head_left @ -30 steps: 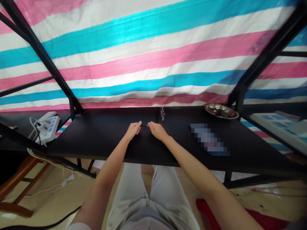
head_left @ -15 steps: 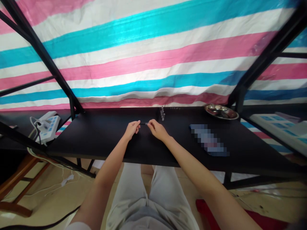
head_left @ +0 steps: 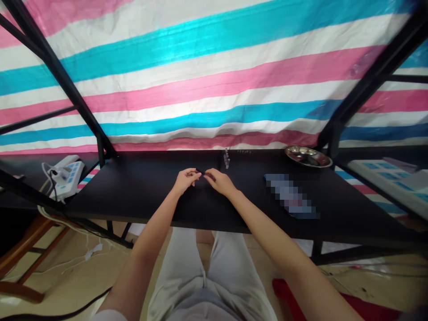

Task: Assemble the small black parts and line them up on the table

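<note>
Tabletop (head_left: 133, 191) of plain black carries a dark slender object (head_left: 199, 171) only in the sense that it lies between the two hands above it; most of its length is hidden. The left hand (head_left: 186, 179) grips it, thumb and fingers closed, with a short end poking out toward the right. The right hand (head_left: 217, 180) has its fingertips bunched just beside that end; whether they grip anything, I cannot tell. Beyond, small pale pieces (head_left: 227, 159) stand in a cluster, too tiny to identify, near a row of faint specks (head_left: 244, 152). A blue-edged item (head_left: 292, 196) to the right is blurred into blocks, its markings unreadable. Behind it sits a shiny metal dish (head_left: 310, 157). The right frame edge cuts off a white unit with blue squares (head_left: 391, 178), and the right forearm partly covers something red (head_left: 282, 292) below.
</note>
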### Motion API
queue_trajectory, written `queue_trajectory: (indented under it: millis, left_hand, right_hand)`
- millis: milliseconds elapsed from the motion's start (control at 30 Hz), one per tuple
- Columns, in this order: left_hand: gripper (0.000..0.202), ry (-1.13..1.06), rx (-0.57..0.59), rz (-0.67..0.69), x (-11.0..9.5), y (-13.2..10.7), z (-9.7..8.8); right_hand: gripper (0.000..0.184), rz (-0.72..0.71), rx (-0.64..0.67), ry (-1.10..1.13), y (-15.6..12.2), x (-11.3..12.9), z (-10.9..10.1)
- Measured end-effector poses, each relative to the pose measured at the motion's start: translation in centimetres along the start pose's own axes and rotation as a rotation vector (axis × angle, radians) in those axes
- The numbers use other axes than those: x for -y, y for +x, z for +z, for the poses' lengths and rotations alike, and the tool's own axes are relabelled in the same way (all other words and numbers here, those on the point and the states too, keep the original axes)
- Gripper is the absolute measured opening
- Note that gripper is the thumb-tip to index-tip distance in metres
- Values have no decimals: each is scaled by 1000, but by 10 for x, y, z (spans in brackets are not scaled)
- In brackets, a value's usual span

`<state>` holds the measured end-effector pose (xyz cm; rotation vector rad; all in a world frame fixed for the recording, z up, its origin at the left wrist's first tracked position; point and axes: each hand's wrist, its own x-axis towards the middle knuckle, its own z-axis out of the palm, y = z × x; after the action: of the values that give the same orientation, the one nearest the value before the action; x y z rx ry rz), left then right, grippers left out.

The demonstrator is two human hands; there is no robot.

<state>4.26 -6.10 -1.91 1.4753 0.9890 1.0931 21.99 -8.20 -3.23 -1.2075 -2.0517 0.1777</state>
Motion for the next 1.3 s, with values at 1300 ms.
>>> queue_trajectory:
  millis: [1300]
  left_hand:
    - [20,871,-96,106,2,50,86]
  right_hand:
    - [22,712,-66,-279,-1,-49,-24]
